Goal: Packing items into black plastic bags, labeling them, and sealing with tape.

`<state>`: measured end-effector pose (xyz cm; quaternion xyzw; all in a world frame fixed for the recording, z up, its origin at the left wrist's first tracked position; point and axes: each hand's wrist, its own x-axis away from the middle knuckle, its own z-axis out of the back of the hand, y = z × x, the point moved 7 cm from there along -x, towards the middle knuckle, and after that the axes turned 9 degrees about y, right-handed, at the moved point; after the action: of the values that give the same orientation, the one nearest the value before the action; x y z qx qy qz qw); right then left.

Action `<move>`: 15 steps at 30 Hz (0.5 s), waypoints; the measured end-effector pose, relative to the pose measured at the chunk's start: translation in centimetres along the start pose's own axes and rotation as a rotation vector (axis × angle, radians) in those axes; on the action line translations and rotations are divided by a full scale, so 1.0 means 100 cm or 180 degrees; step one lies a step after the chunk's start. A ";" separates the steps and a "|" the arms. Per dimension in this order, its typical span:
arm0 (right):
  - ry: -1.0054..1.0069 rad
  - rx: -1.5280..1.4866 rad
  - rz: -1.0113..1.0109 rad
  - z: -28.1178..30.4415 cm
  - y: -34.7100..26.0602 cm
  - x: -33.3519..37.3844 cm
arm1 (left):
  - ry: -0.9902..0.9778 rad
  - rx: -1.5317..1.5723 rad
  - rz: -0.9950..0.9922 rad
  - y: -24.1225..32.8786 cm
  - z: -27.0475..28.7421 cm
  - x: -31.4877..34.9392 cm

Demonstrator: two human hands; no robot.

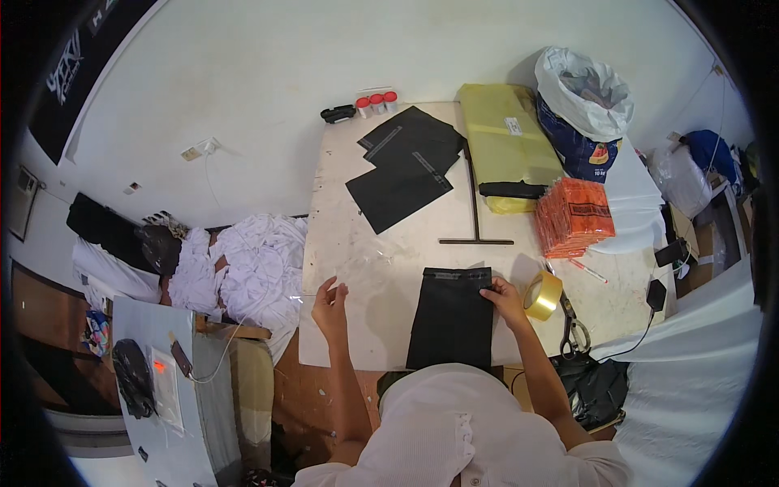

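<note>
A black plastic mailing bag [449,325] lies upright in front of me at the table's near edge, a greyish strip across its top flap. My right hand [506,302] pinches the bag's upper right edge, thumb on top. Over the table's left edge is my left hand [329,310], its thumb and fingers apart. A thin pale strip [300,298] shows just left of that hand; whether it touches the fingers I cannot tell. Several more black mailing bags [399,191] lie overlapping farther back.
Right of the bag are a yellow tape roll [542,295], scissors [574,331] and an orange stack of packets [574,219]. A dark T-shaped bar [475,203], a yellow package [507,138] and a filled sack [580,114] stand farther back. White cloth [264,264] is heaped at left.
</note>
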<state>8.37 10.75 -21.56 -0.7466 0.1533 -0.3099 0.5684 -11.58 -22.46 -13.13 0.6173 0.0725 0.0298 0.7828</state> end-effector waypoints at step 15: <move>0.0031 0.0019 -0.0090 0.000 -0.001 0.001 | -0.0135 0.0103 -0.0020 0.004 -0.001 0.001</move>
<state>8.45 10.69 -21.46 -0.7454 0.1446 -0.3220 0.5655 -11.43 -22.28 -12.80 0.6301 0.0583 0.0130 0.7742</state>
